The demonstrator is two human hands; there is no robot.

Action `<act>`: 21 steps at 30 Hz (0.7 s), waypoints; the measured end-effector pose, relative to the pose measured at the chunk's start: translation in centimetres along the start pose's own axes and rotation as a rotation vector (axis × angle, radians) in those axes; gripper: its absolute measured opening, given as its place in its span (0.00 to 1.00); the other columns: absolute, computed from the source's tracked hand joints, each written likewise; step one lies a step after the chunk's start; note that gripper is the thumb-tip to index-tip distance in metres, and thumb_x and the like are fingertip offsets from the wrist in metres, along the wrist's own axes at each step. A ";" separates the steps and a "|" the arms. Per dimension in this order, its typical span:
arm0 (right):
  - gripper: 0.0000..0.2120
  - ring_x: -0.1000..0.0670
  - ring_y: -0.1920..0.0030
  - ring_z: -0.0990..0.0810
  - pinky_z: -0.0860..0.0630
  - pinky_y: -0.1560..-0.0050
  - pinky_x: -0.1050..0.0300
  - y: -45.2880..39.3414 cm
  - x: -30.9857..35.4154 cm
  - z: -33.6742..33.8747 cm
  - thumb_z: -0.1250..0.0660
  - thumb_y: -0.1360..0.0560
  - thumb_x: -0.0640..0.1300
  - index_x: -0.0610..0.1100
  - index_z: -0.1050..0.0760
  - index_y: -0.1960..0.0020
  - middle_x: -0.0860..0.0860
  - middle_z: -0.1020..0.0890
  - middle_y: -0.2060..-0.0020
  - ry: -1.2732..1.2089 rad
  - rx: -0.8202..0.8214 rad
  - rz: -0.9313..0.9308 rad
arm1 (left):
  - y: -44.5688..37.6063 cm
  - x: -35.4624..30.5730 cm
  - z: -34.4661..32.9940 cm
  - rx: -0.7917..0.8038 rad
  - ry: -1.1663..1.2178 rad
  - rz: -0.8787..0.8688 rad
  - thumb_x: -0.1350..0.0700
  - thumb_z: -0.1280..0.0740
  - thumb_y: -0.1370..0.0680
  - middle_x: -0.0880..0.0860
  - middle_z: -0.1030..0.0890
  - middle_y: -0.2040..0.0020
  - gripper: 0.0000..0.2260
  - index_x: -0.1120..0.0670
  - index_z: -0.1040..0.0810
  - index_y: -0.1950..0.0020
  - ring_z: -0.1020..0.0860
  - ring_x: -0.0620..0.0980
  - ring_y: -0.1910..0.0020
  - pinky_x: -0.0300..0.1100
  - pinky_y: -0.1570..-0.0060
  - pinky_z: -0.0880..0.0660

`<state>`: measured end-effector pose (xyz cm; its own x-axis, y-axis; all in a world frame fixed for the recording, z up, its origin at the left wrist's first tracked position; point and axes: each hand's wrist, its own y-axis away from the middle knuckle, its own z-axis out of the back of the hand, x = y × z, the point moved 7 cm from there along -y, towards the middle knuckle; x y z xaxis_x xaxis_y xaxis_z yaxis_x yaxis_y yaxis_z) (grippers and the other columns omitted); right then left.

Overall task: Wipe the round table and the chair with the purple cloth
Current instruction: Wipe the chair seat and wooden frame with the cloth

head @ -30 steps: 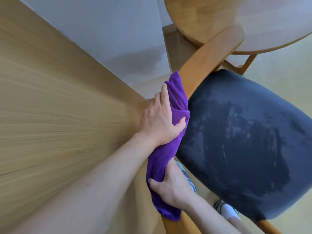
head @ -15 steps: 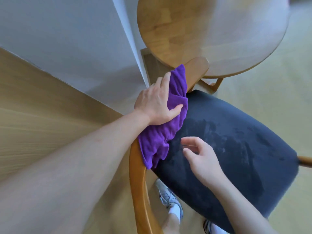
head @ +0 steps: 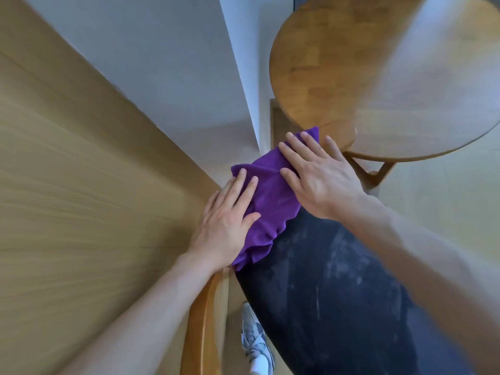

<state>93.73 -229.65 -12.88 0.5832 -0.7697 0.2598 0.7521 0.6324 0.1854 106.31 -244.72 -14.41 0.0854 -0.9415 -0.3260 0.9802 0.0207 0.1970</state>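
Both my hands lie flat on the soft purple cloth [head: 273, 201], which is draped over the curved wooden rail of the chair [head: 201, 320] where it runs toward the round wooden desk [head: 378, 77]. My left hand [head: 226, 226] presses the near, lower part of the cloth with straight fingers spread, the thumb lying on the fabric; nothing is pinched or curled round. My right hand [head: 322, 174] presses the far, upper part, its fingers also straight and pointing up toward the wall, with the fingertips reaching the cloth's top corner just below the desk's edge. The cloth's lower hem hangs ruffled over the edge of the chair's dark blue-black upholstered seat [head: 338, 293], which shows pale streaks across its nap. The rail's rounded end shows beside my right fingers, tucked close under the desk's rim. A light wood panel [head: 81, 185] fills the left, with a grey-white wall [head: 162, 63] above it. Below, between rail and seat, I see my grey and white sneaker [head: 254, 339] on the floor.
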 end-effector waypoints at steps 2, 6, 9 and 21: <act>0.29 0.50 0.18 0.55 0.60 0.20 0.42 1.2 -1.6 0.1 0.59 0.16 0.58 0.50 0.51 0.16 0.53 0.52 0.17 0.006 -0.014 -0.006 | 0.7 1.1 1.4 -0.028 -0.064 0.039 0.50 0.45 0.14 0.48 0.47 0.15 0.25 0.45 0.44 0.16 0.47 0.50 0.17 0.55 0.21 0.42; 0.29 0.50 0.18 0.55 0.61 0.20 0.41 1.7 -4.1 0.6 0.53 0.15 0.55 0.51 0.51 0.16 0.54 0.53 0.17 0.015 -0.004 -0.016 | 1.0 -1.4 3.0 -0.243 0.037 0.226 0.57 0.38 0.17 0.54 0.37 0.18 0.23 0.52 0.30 0.21 0.40 0.57 0.19 0.60 0.24 0.37; 0.29 0.49 0.18 0.52 0.59 0.21 0.43 1.3 -4.4 1.0 0.48 0.16 0.55 0.53 0.47 0.17 0.54 0.50 0.17 -0.029 -0.021 0.004 | -1.2 -6.3 -0.6 -0.097 0.053 0.306 0.35 0.44 0.22 0.53 0.54 0.15 0.41 0.54 0.51 0.15 0.56 0.53 0.16 0.55 0.18 0.52; 0.23 0.38 0.35 0.29 0.45 0.24 0.39 -5.6 -5.9 1.2 0.53 0.18 0.58 0.45 0.25 0.43 0.44 0.22 0.42 -0.017 -0.094 0.016 | -7.0 -2.7 -0.2 -0.039 -0.149 0.308 0.22 0.45 0.31 0.55 0.25 0.32 0.43 0.53 0.37 0.29 0.25 0.58 0.35 0.53 0.42 0.28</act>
<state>85.72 -228.54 -14.26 0.5907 -0.7574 0.2784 0.7687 0.6330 0.0912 99.24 -242.23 -15.07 0.3542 -0.9278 -0.1172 0.9187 0.3219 0.2289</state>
